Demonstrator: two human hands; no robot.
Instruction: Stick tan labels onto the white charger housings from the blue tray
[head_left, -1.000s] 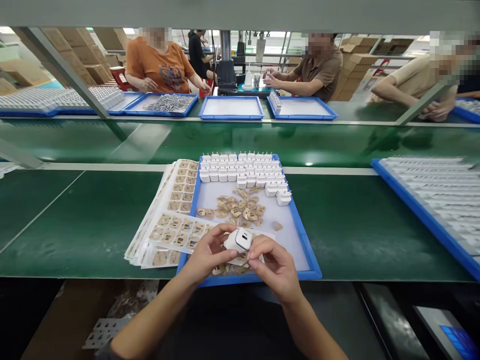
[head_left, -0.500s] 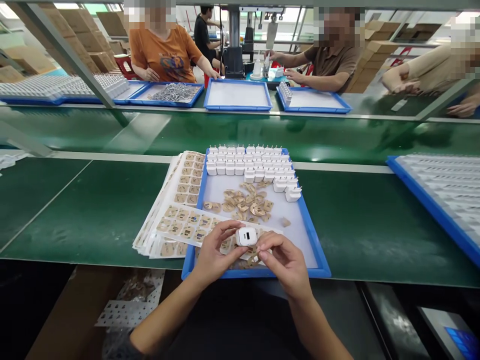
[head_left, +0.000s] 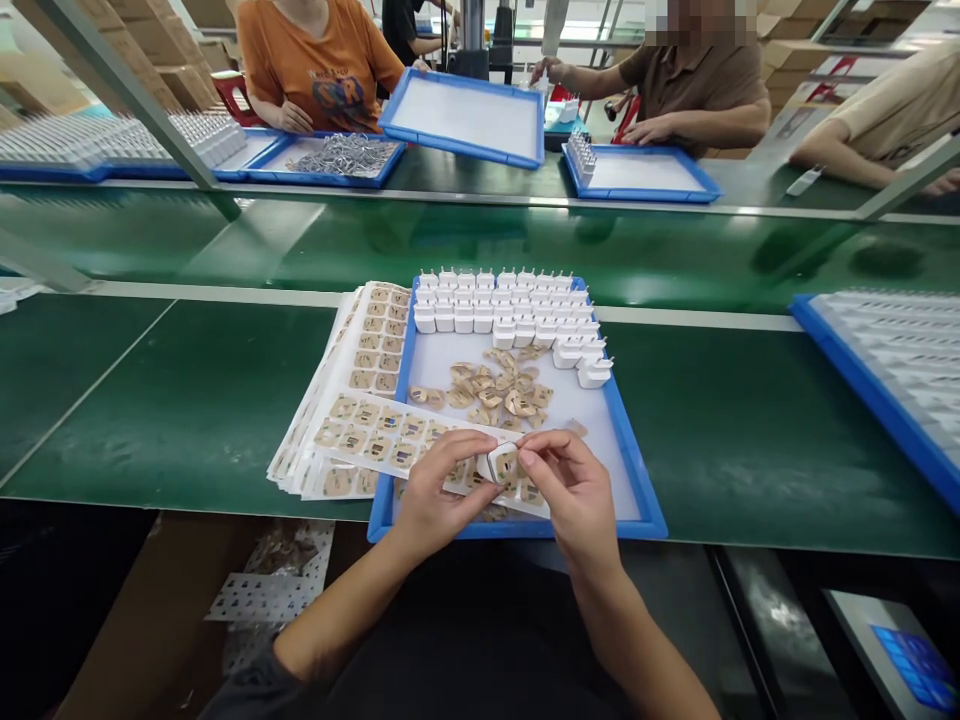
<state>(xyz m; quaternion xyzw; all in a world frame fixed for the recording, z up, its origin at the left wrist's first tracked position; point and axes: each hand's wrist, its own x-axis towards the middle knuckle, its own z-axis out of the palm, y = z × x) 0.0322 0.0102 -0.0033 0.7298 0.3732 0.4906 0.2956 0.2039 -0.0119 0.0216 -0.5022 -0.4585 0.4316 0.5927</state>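
Observation:
A white charger [head_left: 491, 465] is held between the thumb and fingers of my left hand [head_left: 441, 490]. A tan sticker [head_left: 505, 462] lies against its face, and my right hand [head_left: 574, 490] pinches the sticker's right edge. Both hands are over the near part of a blue-rimmed tray [head_left: 634, 470]. Several rows of white chargers [head_left: 480, 300] stand at the tray's far side, with a pile of loose tan pieces [head_left: 502, 385] nearer me. A sticker sheet [head_left: 382, 435] lies across the tray's left rim, partly hidden by my left hand.
A stack of sticker sheets [head_left: 322, 400] lies left of the tray. Another blue tray with white items [head_left: 892, 370] is at the right. Across the bench, a person in orange [head_left: 322, 70] holds up a tray [head_left: 465, 115]; a person in brown [head_left: 697, 80] sits further right.
My right hand has brought a tan sticker onto the charger's face, which has tilted. Across the bench, the bare tray has been lifted and tilted. The view has shifted slightly.

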